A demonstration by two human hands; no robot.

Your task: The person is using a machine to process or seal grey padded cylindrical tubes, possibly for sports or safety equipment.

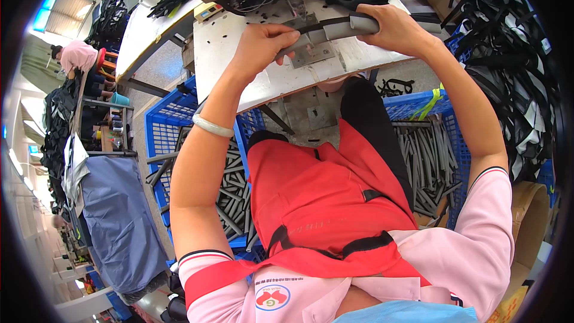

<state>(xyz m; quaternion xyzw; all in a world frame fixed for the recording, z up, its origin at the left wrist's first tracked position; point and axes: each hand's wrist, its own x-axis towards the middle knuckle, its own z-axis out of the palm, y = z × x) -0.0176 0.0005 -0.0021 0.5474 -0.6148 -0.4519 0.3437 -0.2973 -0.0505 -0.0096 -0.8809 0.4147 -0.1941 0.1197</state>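
Observation:
A grey padded strap piece (pixel 344 26) with a black edge lies across the white sewing table (pixel 239 42), stretched between both hands. My left hand (pixel 263 45) grips its left end just beside a metal plate (pixel 314 54) on the table. My right hand (pixel 391 24) is closed over its right end. A pale bangle (pixel 210 125) sits on my left wrist. I wear a pink shirt and a red apron (pixel 323 191).
Blue crates (pixel 158 137) of several grey strap pieces stand at both knees, left (pixel 230 191) and right (pixel 427 161). Black bags hang at right (pixel 514 72). A covered grey-blue bundle (pixel 116 221) lies left. Another person in pink (pixel 78 54) works far left.

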